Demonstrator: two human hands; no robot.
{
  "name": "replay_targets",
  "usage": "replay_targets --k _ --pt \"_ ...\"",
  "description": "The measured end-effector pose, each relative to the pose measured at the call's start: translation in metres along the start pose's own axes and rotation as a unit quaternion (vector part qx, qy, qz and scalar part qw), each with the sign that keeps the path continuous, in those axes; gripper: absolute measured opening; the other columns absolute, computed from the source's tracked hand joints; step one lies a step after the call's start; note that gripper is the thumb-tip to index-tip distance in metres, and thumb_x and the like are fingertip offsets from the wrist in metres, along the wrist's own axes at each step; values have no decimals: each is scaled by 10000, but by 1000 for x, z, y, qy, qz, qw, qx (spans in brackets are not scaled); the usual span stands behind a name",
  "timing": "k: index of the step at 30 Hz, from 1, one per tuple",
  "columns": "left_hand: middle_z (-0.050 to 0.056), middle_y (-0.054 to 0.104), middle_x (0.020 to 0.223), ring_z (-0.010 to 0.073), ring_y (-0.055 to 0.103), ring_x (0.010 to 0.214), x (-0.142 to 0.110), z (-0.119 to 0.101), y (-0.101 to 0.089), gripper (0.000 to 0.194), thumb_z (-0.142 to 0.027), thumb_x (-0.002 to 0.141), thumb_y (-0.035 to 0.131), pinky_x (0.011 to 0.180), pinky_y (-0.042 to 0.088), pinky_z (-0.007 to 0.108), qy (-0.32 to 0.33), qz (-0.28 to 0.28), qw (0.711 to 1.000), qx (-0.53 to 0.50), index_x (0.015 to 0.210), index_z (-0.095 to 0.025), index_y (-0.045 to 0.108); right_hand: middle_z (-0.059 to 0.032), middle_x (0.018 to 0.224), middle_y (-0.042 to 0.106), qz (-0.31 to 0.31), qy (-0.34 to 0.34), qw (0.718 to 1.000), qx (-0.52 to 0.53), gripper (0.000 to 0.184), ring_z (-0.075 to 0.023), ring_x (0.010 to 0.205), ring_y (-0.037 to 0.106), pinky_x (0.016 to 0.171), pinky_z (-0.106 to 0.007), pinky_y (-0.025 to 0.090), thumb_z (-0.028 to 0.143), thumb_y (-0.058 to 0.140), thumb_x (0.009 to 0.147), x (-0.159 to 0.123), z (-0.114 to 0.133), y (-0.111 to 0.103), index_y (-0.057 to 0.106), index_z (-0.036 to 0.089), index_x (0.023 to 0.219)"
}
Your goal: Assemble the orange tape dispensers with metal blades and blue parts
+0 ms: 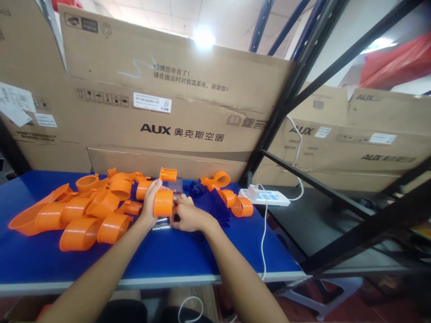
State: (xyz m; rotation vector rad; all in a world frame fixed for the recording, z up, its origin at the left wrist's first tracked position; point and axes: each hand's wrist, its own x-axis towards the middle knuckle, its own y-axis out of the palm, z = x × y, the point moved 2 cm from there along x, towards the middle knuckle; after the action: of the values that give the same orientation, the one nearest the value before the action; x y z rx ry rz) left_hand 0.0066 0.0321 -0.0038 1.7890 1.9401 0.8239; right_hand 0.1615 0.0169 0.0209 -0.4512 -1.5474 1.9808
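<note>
My left hand (150, 207) is closed around an orange plastic double-ring part (164, 204), whose smaller upper ring (168, 174) rises above the thumb. Against the right side of that part, my right hand (189, 216) has its fingers curled and pressed together; whatever they pinch is hidden. Under the hands lies a shiny, silvery flat object (161, 224), partly covered. Just beyond the right hand is a heap of dark blue flat pieces (213, 207). Many similar orange parts (79, 233) are piled to the left of my left hand.
A few more orange parts (242, 207) lie right of the blue pieces on the blue tabletop (151, 264). A white power strip (266, 196) with a trailing cable (264, 242) sits at the right edge. Behind stand a large cardboard sheet (188, 107) and a black metal frame (286, 94).
</note>
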Motion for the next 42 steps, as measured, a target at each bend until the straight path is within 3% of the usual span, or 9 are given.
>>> replay_targets --k 8,17,29,42 --pt "22 695 650 216 700 546 -1 2 0 445 -587 742 798 539 571 321 1 5 1000 11 808 -189 608 -75 1169 559 -1 15 1000 19 286 -303 1151 425 1035 -472 366 456 919 710 -1 -3 0 800 252 871" --pt "31 698 666 206 689 539 -2 3 0 461 -609 735 799 531 560 314 -3 15 1000 13 805 -189 621 -88 1160 593 -26 -21 999 -16 122 -283 1101 442 951 -407 388 317 749 874 0 -4 0 757 202 832" --pt "14 692 660 210 701 533 -8 -2 6 460 -584 737 811 504 548 299 -8 8 1000 6 840 -196 587 -76 1142 590 -12 9 999 38 124 -276 1113 474 1000 -407 367 298 823 809 -3 -9 -3 775 211 883" --pt "17 692 654 214 700 533 -6 -1 4 457 -594 736 803 503 546 307 -8 9 1000 7 823 -194 599 -46 1105 646 -25 -25 996 82 90 -243 1116 528 1045 -375 362 299 805 844 -4 -11 -16 768 218 851"
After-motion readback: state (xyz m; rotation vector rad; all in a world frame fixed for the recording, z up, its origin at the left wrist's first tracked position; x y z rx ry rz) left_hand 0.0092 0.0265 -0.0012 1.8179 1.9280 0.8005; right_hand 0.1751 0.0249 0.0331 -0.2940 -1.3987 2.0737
